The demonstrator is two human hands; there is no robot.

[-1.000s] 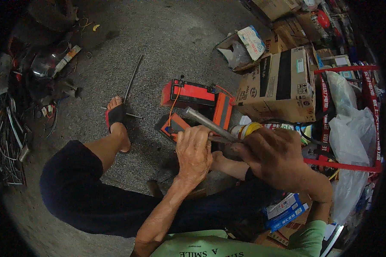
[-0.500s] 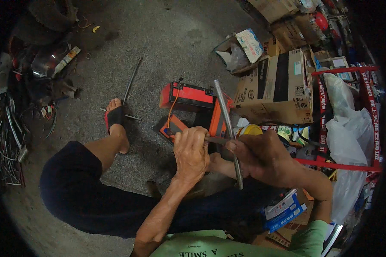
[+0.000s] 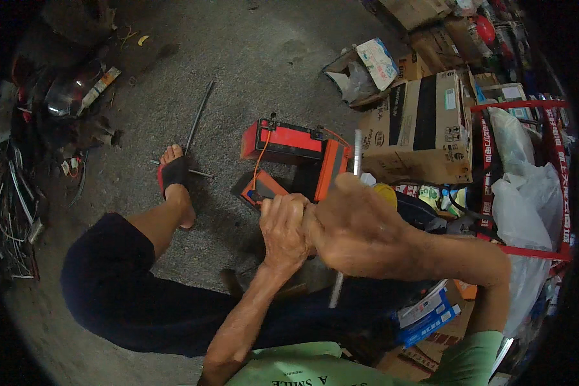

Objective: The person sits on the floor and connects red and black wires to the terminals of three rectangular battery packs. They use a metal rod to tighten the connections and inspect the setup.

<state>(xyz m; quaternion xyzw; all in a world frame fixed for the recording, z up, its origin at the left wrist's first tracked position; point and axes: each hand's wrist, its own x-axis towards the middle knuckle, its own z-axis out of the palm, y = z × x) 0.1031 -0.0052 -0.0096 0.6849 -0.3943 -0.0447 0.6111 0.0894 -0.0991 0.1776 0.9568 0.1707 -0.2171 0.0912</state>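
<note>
Both my hands are closed and touch each other over the batteries. My left hand (image 3: 283, 228) is wrapped round a thin dark bar, seen half a second ago and now hidden by the fingers. My right hand (image 3: 360, 228) is a blurred fist over a bright metal rod (image 3: 336, 293), whose two ends stick out above and below it. Beyond the hands are a red and black battery (image 3: 283, 141), an orange and dark battery (image 3: 332, 167) on its right, and a smaller orange block (image 3: 267, 183). Orange wires (image 3: 262, 156) run between them.
A slim metal rod (image 3: 201, 116) and a shorter one (image 3: 202, 174) lie by my slippered foot (image 3: 172, 170). Cardboard boxes (image 3: 424, 161), a red frame (image 3: 534, 251) and plastic bags (image 3: 521, 199) crowd the right. Cables (image 3: 19, 193) and scrap pile up at left.
My right hand has swung left and up against my left hand, with its fingers now closed over the rod. The rod has tilted the other way. My left hand has barely moved.
</note>
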